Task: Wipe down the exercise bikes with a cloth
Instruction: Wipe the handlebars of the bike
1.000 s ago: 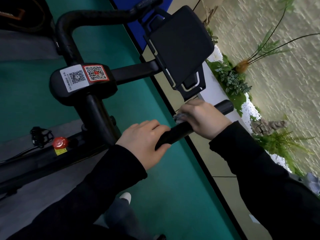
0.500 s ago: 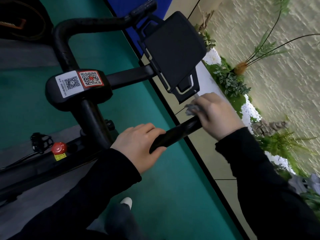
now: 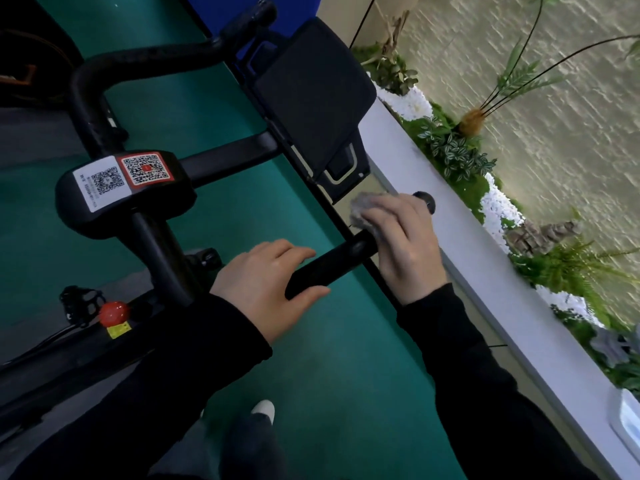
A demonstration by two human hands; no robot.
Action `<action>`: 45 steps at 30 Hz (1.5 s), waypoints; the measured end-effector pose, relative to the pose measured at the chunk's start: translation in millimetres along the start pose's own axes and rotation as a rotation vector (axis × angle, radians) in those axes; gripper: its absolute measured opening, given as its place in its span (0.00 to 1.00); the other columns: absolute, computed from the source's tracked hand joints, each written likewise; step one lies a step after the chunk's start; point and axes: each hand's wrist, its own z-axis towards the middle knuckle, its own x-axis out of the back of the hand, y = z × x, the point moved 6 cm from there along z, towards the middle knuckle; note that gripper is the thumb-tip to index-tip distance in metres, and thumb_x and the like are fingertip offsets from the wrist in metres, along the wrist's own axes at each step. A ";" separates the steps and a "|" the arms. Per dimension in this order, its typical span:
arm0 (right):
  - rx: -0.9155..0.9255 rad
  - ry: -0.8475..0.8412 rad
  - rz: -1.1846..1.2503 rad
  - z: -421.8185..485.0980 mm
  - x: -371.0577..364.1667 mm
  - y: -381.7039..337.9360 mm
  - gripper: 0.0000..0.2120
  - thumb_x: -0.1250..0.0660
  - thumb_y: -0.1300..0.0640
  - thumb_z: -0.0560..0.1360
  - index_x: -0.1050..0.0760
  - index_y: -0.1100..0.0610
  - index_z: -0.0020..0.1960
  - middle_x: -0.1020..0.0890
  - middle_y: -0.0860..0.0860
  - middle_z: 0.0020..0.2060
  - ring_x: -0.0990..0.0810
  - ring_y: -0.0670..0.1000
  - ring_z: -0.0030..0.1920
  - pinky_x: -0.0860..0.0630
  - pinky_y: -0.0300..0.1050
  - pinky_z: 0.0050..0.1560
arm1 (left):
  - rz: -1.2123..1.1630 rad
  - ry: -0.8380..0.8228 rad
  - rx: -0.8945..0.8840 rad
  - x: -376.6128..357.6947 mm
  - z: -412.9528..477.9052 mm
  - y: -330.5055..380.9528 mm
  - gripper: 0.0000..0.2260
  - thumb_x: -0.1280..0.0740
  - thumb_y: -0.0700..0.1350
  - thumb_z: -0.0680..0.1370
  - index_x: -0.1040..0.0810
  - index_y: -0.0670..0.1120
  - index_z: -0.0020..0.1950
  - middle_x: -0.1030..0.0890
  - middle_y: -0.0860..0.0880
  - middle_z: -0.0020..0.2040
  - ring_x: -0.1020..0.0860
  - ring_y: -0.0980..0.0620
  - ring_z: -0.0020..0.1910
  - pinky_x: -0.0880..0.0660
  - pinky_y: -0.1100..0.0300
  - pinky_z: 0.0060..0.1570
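A black exercise bike fills the left and centre of the view, with a handlebar hub [image 3: 124, 195] carrying two QR stickers and a black console [image 3: 311, 102] above. My left hand [image 3: 266, 282] wraps the near handlebar grip [image 3: 332, 265]. Further along the same bar, my right hand [image 3: 401, 244] presses a grey cloth [image 3: 363, 209] around the grip, close to its round end cap [image 3: 424, 199]. Most of the cloth is hidden under my fingers.
A red knob [image 3: 113, 312] and a pedal [image 3: 81, 299] sit low on the frame at left. Green floor [image 3: 346, 393] lies below. A white ledge [image 3: 502, 289] with plants [image 3: 457, 150] and stones runs along the right wall. My shoe [image 3: 263, 410] shows underneath.
My right hand has slid the cloth outward along the grip toward the end cap. My left hand has kept its hold on the inner part of the bar.
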 end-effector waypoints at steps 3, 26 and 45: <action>-0.148 0.217 -0.040 -7.5 8.6 15.0 0.08 0.34 0.71 0.74 0.22 0.70 0.52 0.21 0.64 0.53 0.24 0.63 0.53 0.30 0.52 0.59 | -0.002 -0.044 0.003 -8.9 9.7 9.0 0.23 0.38 0.62 0.74 0.27 0.52 0.65 0.23 0.53 0.56 0.25 0.51 0.56 0.27 0.53 0.53; -1.102 0.732 0.509 -66.5 -40.5 -26.9 0.23 0.41 0.62 0.78 0.38 0.64 0.72 0.33 0.61 0.69 0.34 0.54 0.71 0.35 0.51 0.70 | -0.076 0.015 -0.008 -23.9 26.3 19.7 0.16 0.32 0.49 0.75 0.24 0.49 0.62 0.25 0.50 0.53 0.24 0.47 0.50 0.25 0.50 0.46; -1.233 0.565 1.161 -74.5 -56.2 28.4 0.20 0.45 0.70 0.79 0.33 0.56 0.68 0.26 0.55 0.66 0.27 0.50 0.66 0.34 0.52 0.71 | -0.041 0.018 -0.024 -23.2 23.8 22.8 0.17 0.34 0.50 0.76 0.26 0.50 0.64 0.26 0.51 0.54 0.25 0.50 0.50 0.25 0.50 0.46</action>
